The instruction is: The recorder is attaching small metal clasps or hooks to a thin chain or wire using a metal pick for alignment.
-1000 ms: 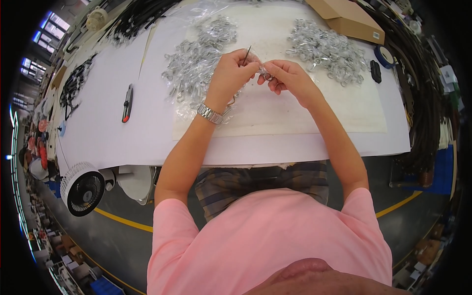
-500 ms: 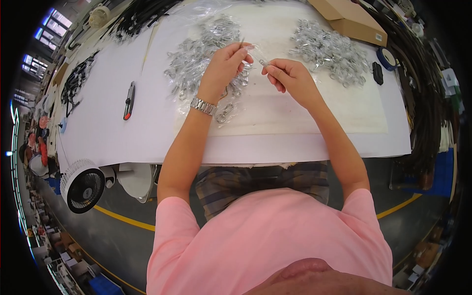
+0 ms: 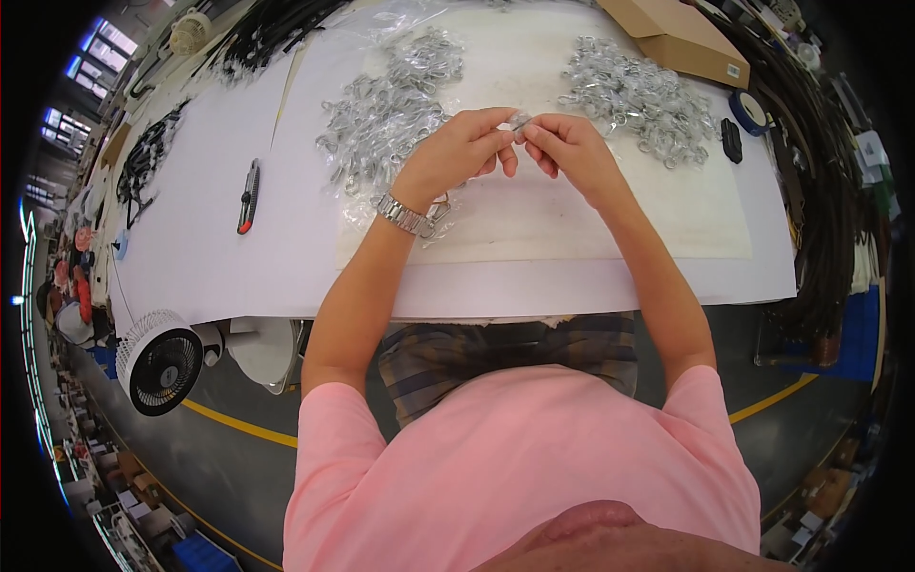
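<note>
Upper centre of frame | our left hand [image 3: 465, 153] and right hand [image 3: 574, 157]: fingers pinched nearly closed on a small silvery piece [image 3: 519, 121] | could drop if either pinch loosens

Daylight glares through tall multi-paned windows [image 3: 112, 45] at the far left, while a long cool-white strip of light [image 3: 33, 377] runs down the left side of the room. Before me stretches a broad worktable spread with white sheeting [image 3: 572, 291], above a smooth dark grey floor [image 3: 248, 477] marked with painted yellow lines [image 3: 243, 426] on both sides of me. A round white fan with a black face [image 3: 164, 370] stands near left; stacked brown cardboard cartons [image 3: 827, 488] sit near right.
</note>
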### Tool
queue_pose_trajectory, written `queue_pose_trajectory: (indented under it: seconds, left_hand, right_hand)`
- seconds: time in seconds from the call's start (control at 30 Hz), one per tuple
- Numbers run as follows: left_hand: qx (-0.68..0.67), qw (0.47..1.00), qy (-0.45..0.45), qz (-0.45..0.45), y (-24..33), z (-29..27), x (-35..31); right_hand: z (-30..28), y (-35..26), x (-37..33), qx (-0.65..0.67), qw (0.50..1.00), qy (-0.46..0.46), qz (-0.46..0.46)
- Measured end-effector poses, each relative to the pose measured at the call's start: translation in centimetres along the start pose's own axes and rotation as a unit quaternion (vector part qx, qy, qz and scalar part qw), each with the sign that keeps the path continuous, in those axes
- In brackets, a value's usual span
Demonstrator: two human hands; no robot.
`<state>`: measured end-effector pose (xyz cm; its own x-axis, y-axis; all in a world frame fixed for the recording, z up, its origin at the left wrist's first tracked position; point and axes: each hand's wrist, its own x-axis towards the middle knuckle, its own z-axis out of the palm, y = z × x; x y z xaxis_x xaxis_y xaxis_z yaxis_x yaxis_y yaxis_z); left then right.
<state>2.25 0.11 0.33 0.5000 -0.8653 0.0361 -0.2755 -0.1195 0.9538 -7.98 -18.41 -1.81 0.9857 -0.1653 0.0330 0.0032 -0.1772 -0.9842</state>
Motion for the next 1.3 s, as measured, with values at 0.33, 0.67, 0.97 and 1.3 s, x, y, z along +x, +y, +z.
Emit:
queue_pose_trajectory:
  seconds: [0.33,0.67,0.97,1.3]
  left_hand:
    - [0.118,0.976,0.166,0.080,-3.0,1.9,0.7]
    - [-0.145,0.941,0.304,0.026,-0.6,-1.9,0.1]
    - [-0.156,0.945,0.287,0.027,-1.0,-1.9,0.1]
    - [-0.014,0.954,0.294,0.051,-2.3,-2.2,0.9]
  right_hand:
    - [0.1,-0.5,-0.1,0.105,0.990,-0.063,0.075]
    - [0.7,0.6,1.1,0.066,0.992,0.086,-0.069]
    - [6.5,3.1,1.4,-0.447,0.836,0.068,-0.313]
    - [2.6,2.3,2.3,0.084,0.994,0.050,-0.043]
